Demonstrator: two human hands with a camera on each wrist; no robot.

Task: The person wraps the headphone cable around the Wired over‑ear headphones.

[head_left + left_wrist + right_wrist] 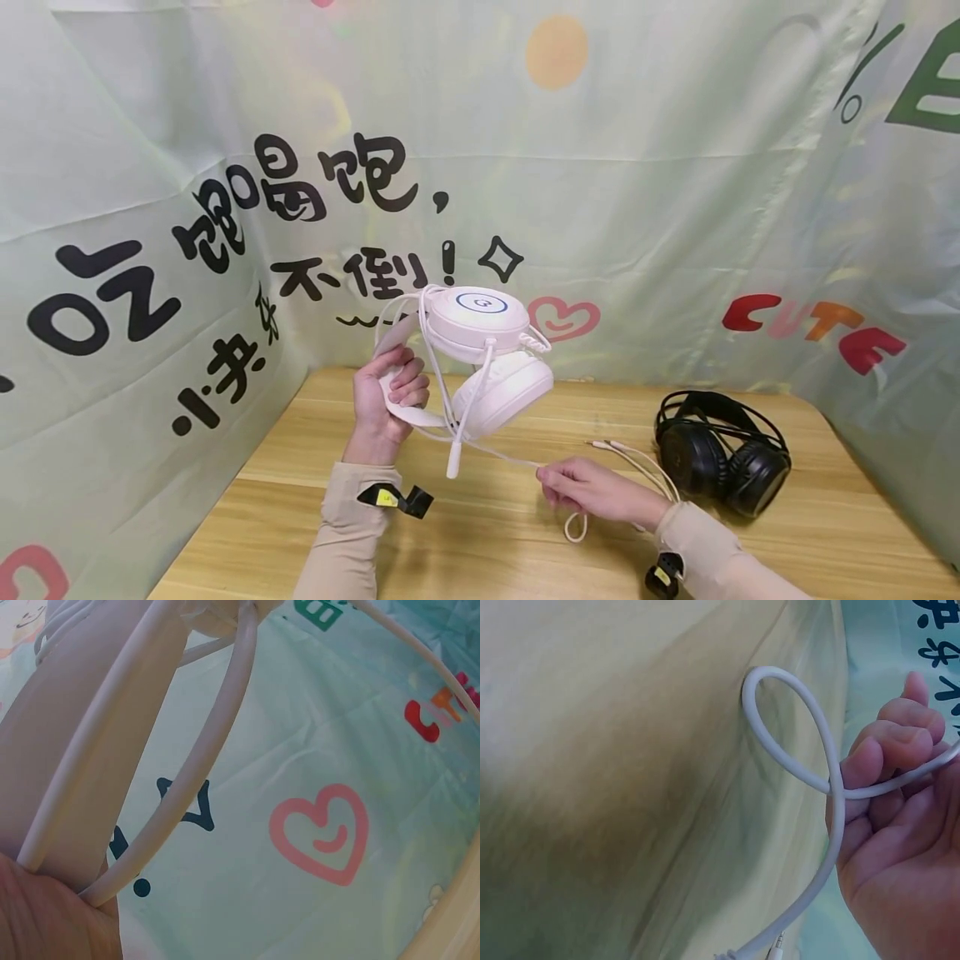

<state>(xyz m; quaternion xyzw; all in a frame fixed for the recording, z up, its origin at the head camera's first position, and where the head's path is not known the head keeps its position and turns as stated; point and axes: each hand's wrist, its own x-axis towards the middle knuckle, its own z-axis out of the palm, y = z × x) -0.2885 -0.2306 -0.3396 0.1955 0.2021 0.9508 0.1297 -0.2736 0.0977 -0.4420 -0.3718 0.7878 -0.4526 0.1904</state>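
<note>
My left hand (390,392) grips the white headset (480,321) by its headband and holds it up above the table. The ear cups face right, and a short microphone boom (454,458) points down from them. White cable runs in loops around the headband, close by the left hand in the left wrist view. Lower and to the right, my right hand (592,490) pinches the headset's white cable (889,786), which stretches between both hands. Past the right fingers the cable makes a loop and hangs toward the tabletop.
Black headphones (720,458) lie on the wooden table (480,533) at the right. The cable's plug ends (600,444) rest on the wood beside them. A printed cloth (637,217) hangs behind and along the sides.
</note>
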